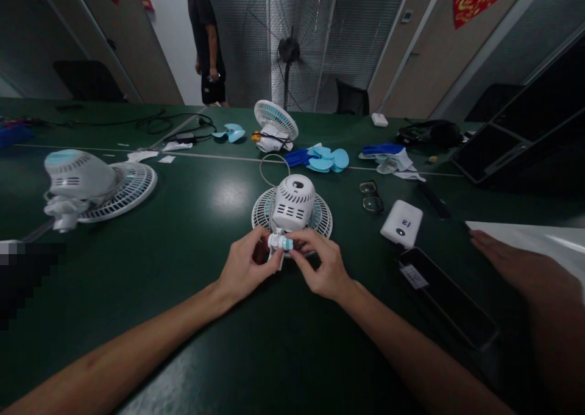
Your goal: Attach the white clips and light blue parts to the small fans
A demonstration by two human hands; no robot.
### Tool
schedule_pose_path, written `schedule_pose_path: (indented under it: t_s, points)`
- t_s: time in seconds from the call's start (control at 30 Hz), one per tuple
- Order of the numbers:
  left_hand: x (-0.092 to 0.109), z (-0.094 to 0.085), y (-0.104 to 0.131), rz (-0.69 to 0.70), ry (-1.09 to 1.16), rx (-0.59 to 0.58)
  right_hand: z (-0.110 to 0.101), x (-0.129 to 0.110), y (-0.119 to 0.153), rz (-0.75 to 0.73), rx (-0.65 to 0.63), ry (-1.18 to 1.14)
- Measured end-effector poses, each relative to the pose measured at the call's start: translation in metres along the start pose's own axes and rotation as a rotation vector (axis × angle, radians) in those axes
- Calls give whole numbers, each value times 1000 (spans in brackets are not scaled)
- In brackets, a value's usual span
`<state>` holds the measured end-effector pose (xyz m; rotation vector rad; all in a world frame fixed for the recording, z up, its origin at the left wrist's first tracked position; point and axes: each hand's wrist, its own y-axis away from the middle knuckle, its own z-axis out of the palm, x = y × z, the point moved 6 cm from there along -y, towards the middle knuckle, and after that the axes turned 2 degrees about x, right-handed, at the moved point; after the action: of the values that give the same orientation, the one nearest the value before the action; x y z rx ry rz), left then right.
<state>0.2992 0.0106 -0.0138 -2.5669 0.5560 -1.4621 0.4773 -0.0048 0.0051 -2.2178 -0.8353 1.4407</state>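
Observation:
A small white fan (295, 200) lies grille-down on the green table in front of me, its motor housing on top. At its near side a white bracket (275, 241) sticks out, and my left hand (247, 261) is closed around it. My right hand (323, 262) pinches a light-blue knob (287, 244) at the bracket's right side between thumb and fingers. The fingertips hide part of the bracket and the knob. A thin cable loops up from behind the fan.
Another fan (82, 177) lies at left, a third (274, 125) at the back. Around them are blue fan blades (326, 159), gloves (393, 159), glasses (371, 197), a white power bank (402, 223) and a black case (448, 296). Another person's hand (525, 269) rests at right; a person (208, 43) stands beyond the table.

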Motion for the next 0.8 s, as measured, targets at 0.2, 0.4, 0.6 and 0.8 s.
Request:
schedule_pose_path:
  t_s: [0.2,0.4,0.6,0.8]
  points:
    - [1,0,1,10,-30,15,-1,7,-4,5,90,44]
    - [6,2,1,41,-125,0,0,3,-5,15,73,134]
    - [4,0,0,17,-98,38,-2,2,1,21,87,42]
    - [2,-1,0,-9,-75,50,-2,3,1,-18,98,32]
